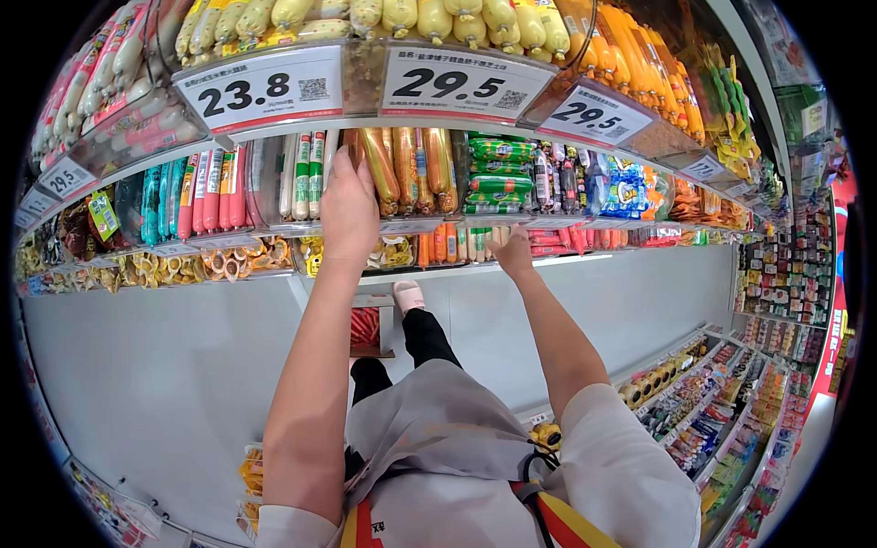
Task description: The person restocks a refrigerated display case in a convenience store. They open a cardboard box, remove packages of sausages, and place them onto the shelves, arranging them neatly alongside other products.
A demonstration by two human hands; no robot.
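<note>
My left hand reaches into the middle shelf. Its fingertips are at a bin of brown-orange wrapped sausages, against the leftmost ones. What the fingers grip there, if anything, is hidden. White-and-green wrapped sausages stand just left of that hand. Lower and to the right, my right hand is at the front of the bottom shelf, near pale wrapped sausages and pink packs. Part of its fingers is covered by the shelf edge above, so a hold cannot be made out.
Price cards front the upper shelf, below yellow-wrapped sausages. Green packs fill a neighbouring bin. On the floor, a carton of red packs stands beside my feet. Tiered snack racks rise at the right.
</note>
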